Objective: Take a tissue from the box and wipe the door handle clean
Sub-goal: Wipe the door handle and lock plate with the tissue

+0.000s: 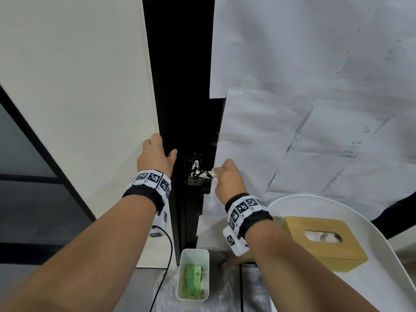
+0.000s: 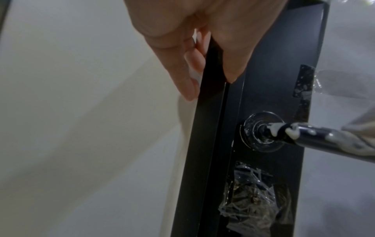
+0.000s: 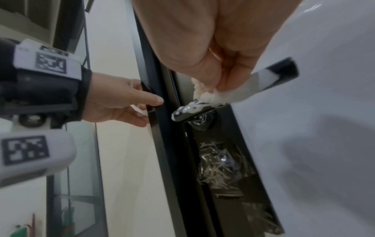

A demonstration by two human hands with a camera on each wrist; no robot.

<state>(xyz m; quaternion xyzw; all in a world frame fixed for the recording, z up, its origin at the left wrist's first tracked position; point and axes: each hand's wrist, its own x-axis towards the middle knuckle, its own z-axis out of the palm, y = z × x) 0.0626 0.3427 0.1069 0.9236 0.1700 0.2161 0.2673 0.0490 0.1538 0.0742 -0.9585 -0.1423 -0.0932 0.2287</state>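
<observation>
The dark door handle (image 1: 196, 170) on the black door (image 1: 186, 86) is smeared with white stuff, plain to see in the left wrist view on the handle (image 2: 304, 133). My right hand (image 1: 216, 174) pinches a crumpled white tissue (image 3: 207, 94) and presses it onto the handle (image 3: 188, 110). My left hand (image 1: 166, 149) grips the black door edge (image 2: 205, 128) just above the handle, fingers behind the edge and thumb on the front face. The wooden tissue box (image 1: 324, 239) stands at the lower right, with tissue showing in its slot.
The box stands on a round white table (image 1: 382, 278). On the floor below the handle is a white bin (image 1: 182, 278) with a green packet inside. White paper sheets (image 1: 315, 109) cover the door on the right. Crumpled clear tape (image 2: 253, 200) sticks under the handle.
</observation>
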